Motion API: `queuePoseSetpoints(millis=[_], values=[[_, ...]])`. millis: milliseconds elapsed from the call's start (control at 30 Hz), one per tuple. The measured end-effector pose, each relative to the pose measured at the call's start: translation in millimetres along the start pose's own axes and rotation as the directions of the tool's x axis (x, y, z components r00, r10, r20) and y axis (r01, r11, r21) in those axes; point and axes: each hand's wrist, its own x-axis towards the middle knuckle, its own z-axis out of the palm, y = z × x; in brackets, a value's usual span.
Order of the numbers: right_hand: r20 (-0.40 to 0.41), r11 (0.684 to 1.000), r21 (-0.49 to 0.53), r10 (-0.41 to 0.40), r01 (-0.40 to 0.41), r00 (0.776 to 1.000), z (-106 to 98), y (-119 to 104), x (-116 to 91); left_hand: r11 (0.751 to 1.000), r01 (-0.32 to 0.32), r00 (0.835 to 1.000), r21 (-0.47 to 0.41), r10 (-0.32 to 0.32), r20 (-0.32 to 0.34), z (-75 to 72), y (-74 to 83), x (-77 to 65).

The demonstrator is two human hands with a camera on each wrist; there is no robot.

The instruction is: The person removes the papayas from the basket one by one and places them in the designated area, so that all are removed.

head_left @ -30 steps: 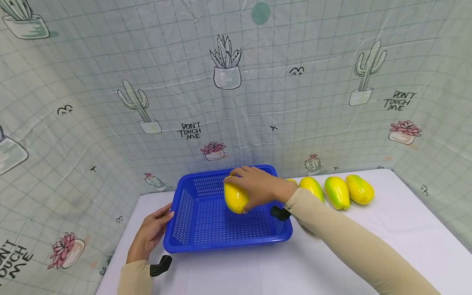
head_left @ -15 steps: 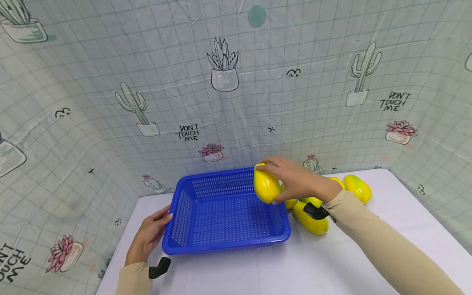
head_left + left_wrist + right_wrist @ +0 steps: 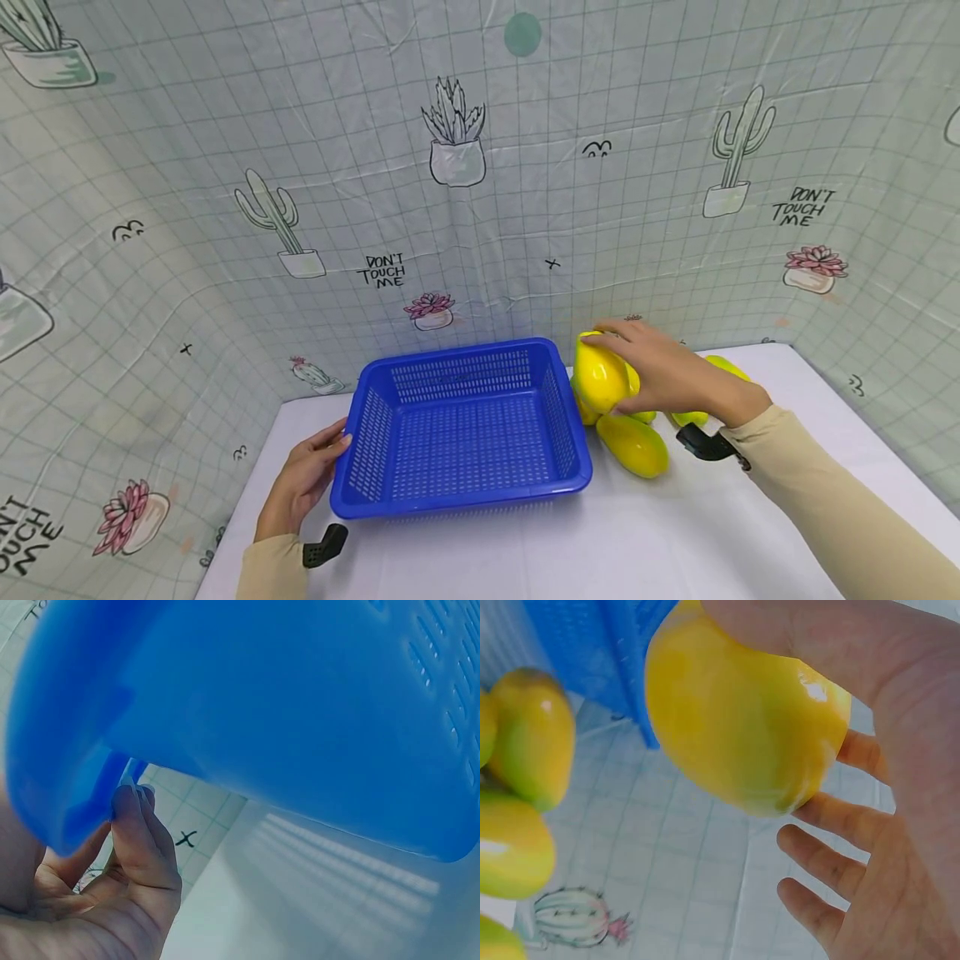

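Note:
My right hand holds a yellow mango between thumb and fingertips, raised just right of the blue plastic basket. In the right wrist view, the thumb lies over the mango and two fingers reach its far side, while other fingers stand off it. My left hand grips the basket's left rim; the left wrist view has its fingers curled up under that rim. Below the held mango, another mango lies on the table, and several more sit partly hidden behind the right hand.
A white cloth covers the table. Close behind it rises a grid-patterned curtain printed with cacti, which also runs along both sides. One mango lies at the back right, past the right wrist.
My right hand has carried the mango from over the basket rightward past its right rim, above the other mangoes. The left hand and basket have stayed in place.

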Motion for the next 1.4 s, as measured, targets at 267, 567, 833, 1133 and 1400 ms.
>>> queuePoseSetpoints(millis=[267, 567, 833, 1133, 1400], values=[[-0.041, 1.000, -0.005, 0.029, -0.029, 0.999, 0, 16, -30, 1.000, 0.005, 1.000, -0.004, -0.005, -0.005, 0.4, 0.3, 0.0], [-0.078, 0.999, -0.008, 0.049, -0.050, 0.996, 5, 33, -59, 1.000, 0.004, 1.000, -0.010, -0.004, 0.000, 1.1, 0.5, -0.1], [-0.075, 0.997, -0.001, 0.080, -0.080, 0.994, 15, 47, -83, 1.000, 0.010, 1.000, -0.005, -0.010, -0.003, 0.4, -0.1, 0.5], [-0.123, 0.999, -0.030, 0.036, -0.040, 0.992, 24, 66, -106, 1.000, 0.010, 1.000, -0.010, -0.010, -0.001, -0.2, -0.1, 0.9], [-0.052, 0.993, -0.022, 0.116, -0.117, 0.992, 25, 74, -125, 1.000, 0.009, 1.000, -0.016, -0.009, -0.002, 0.0, 0.2, -0.5]])
